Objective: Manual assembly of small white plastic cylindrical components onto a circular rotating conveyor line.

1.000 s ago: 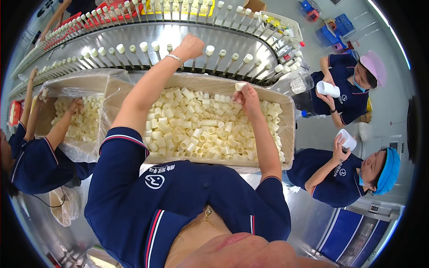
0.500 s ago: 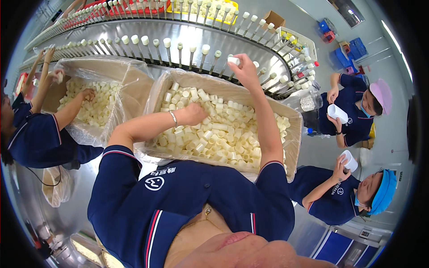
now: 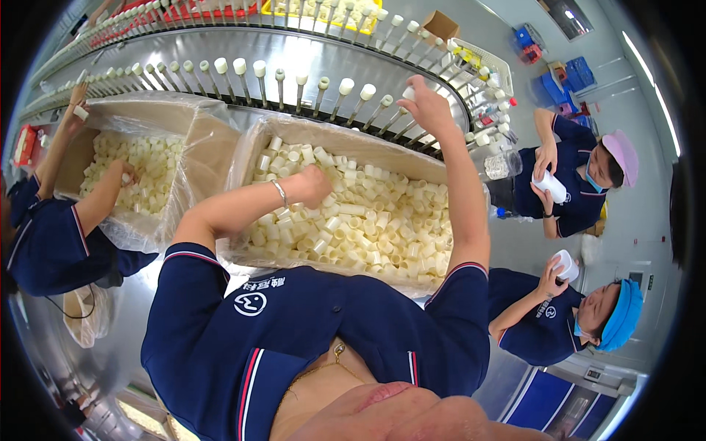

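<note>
My right hand is raised at the near row of upright conveyor pins, its fingers closed on a short white plastic cap. The cap is at the pins; whether it sits on one I cannot tell. Over the large plastic-lined carton my left hand is closed just above many loose cream-white hollow caps. Its curled fingers point down, and what they hold, if anything, is hidden. Some nearby pins carry a white cap; others have none, showing darker tops.
At left, a co-worker's hands reach over a second lined carton of caps. Two people at right hold white containers. The metal conveyor table curves round at the right, with a yellow tray beyond it.
The conveyor pins have moved to the right. My right hand has moved right along with them, still gripping the cap. My left hand stays low over the carton, slightly shifted left.
</note>
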Demonstrator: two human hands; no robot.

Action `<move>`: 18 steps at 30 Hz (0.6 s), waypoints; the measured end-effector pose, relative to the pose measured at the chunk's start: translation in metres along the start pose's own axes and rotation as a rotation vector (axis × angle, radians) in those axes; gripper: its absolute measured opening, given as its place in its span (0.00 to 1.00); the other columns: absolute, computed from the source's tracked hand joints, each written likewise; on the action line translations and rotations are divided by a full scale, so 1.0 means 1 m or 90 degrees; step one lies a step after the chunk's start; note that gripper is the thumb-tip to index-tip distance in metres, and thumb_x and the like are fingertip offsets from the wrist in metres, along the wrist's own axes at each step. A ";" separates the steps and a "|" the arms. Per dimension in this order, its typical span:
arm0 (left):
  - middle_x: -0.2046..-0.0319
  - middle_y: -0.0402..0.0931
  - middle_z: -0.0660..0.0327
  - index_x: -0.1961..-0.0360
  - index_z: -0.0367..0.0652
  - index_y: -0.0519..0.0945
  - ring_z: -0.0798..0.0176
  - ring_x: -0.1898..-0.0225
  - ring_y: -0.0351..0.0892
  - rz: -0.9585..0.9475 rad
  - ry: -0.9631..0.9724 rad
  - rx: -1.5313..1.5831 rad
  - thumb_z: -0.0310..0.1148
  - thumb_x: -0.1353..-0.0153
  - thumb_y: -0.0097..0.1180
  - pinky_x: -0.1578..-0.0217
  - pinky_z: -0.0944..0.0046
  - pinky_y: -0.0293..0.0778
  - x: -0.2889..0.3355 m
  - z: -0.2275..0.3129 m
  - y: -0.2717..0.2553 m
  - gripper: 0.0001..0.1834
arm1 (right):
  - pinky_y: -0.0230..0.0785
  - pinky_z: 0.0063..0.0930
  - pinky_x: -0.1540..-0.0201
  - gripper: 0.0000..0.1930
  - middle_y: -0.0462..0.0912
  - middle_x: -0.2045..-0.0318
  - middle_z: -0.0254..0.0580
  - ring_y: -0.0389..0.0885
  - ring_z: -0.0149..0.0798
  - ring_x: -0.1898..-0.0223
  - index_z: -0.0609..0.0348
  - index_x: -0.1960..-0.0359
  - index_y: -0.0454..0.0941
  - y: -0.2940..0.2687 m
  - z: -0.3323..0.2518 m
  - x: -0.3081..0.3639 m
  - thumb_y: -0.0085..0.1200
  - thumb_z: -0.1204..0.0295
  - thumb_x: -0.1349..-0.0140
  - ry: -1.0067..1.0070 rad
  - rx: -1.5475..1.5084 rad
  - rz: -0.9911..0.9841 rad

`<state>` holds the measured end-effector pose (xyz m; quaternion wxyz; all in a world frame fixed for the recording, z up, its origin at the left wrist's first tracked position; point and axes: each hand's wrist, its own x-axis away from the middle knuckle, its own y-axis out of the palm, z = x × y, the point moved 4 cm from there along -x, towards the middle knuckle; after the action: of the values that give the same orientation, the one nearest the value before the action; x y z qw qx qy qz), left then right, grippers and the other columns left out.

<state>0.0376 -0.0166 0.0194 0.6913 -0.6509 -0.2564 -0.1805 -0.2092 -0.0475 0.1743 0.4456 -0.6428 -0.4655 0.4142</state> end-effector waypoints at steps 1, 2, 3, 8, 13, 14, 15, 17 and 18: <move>0.68 0.83 0.57 0.69 0.44 0.85 0.56 0.63 0.83 -0.002 0.008 -0.004 0.33 0.55 0.60 0.65 0.58 0.75 0.001 0.000 -0.002 0.10 | 0.71 0.46 0.59 0.20 0.82 0.66 0.50 0.79 0.58 0.61 0.57 0.55 0.71 0.000 -0.001 -0.002 0.59 0.59 0.42 -0.079 0.057 -0.019; 0.68 0.83 0.58 0.70 0.43 0.85 0.56 0.63 0.83 -0.010 0.012 0.010 0.32 0.56 0.60 0.65 0.58 0.75 0.002 -0.001 -0.004 0.10 | 0.71 0.46 0.60 0.21 0.82 0.66 0.49 0.80 0.56 0.61 0.57 0.56 0.72 0.002 -0.001 -0.005 0.60 0.57 0.44 -0.159 0.112 -0.038; 0.69 0.83 0.58 0.70 0.43 0.85 0.56 0.64 0.83 -0.016 0.019 0.019 0.32 0.56 0.60 0.65 0.59 0.74 0.000 -0.001 -0.006 0.11 | 0.71 0.46 0.62 0.22 0.82 0.66 0.49 0.81 0.52 0.61 0.57 0.58 0.74 0.013 0.016 -0.012 0.62 0.54 0.47 -0.209 0.142 -0.016; 0.69 0.83 0.57 0.70 0.42 0.85 0.56 0.64 0.83 0.002 0.015 -0.003 0.30 0.57 0.62 0.65 0.58 0.74 -0.009 0.000 0.008 0.11 | 0.72 0.45 0.59 0.24 0.83 0.63 0.49 0.81 0.52 0.58 0.60 0.59 0.73 0.042 0.034 -0.028 0.61 0.52 0.45 -0.100 0.295 -0.186; 0.71 0.83 0.58 0.71 0.44 0.85 0.52 0.64 0.82 -0.020 0.043 0.017 0.36 0.59 0.64 0.62 0.58 0.73 -0.009 -0.014 0.005 0.11 | 0.74 0.42 0.58 0.25 0.83 0.63 0.48 0.81 0.52 0.59 0.62 0.53 0.68 0.041 0.056 -0.026 0.60 0.56 0.43 0.018 0.299 -0.190; 0.69 0.82 0.58 0.69 0.43 0.84 0.52 0.62 0.81 0.001 0.039 0.079 0.36 0.58 0.65 0.61 0.58 0.73 -0.007 -0.016 0.002 0.13 | 0.74 0.42 0.58 0.25 0.83 0.63 0.48 0.81 0.52 0.59 0.62 0.53 0.68 0.047 0.058 -0.010 0.60 0.56 0.43 0.027 0.296 -0.191; 0.66 0.81 0.58 0.66 0.42 0.83 0.53 0.59 0.80 0.026 0.029 0.143 0.36 0.56 0.67 0.61 0.59 0.74 -0.002 -0.020 -0.005 0.15 | 0.73 0.40 0.60 0.22 0.82 0.65 0.45 0.81 0.51 0.62 0.62 0.55 0.69 0.037 0.048 0.007 0.60 0.60 0.43 -0.023 0.278 0.053; 0.63 0.80 0.59 0.62 0.41 0.81 0.55 0.57 0.79 0.182 0.065 0.285 0.34 0.53 0.66 0.60 0.59 0.74 0.014 -0.031 -0.015 0.16 | 0.72 0.37 0.65 0.16 0.77 0.70 0.41 0.78 0.46 0.67 0.59 0.58 0.72 0.030 0.030 0.049 0.60 0.66 0.45 -0.131 0.221 0.375; 0.60 0.78 0.61 0.58 0.40 0.79 0.57 0.56 0.78 0.339 0.105 0.420 0.31 0.50 0.66 0.59 0.58 0.74 0.024 -0.035 -0.026 0.17 | 0.70 0.35 0.68 0.14 0.74 0.73 0.39 0.75 0.43 0.69 0.56 0.60 0.74 0.031 0.027 0.074 0.60 0.69 0.46 -0.181 0.189 0.452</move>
<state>0.0460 -0.0519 0.0540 0.9033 -0.4215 -0.0672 0.0442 -0.2111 0.0234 0.1293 0.2940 -0.6287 -0.2072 0.6895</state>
